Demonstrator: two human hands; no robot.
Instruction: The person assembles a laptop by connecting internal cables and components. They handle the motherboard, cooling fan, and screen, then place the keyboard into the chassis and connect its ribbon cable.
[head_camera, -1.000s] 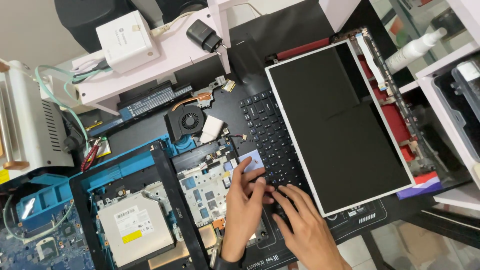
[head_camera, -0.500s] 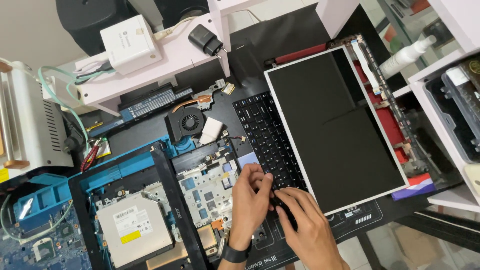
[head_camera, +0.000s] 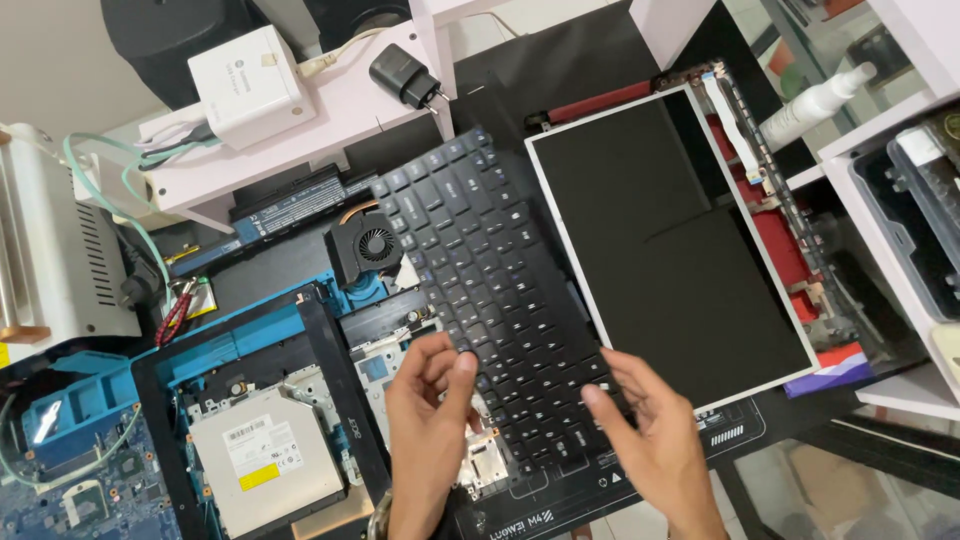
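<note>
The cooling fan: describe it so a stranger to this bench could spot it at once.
Start at the black keyboard that both hands hold, the left hand at its near left edge and the right hand at its near right. Look just past its far left edge, below the long black battery. The cooling fan is the small round black one with curved blades and a copper pipe beside it.

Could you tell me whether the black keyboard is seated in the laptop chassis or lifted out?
Lifted out: both hands, left hand and right hand, hold the keyboard tilted above the motherboard.
</note>
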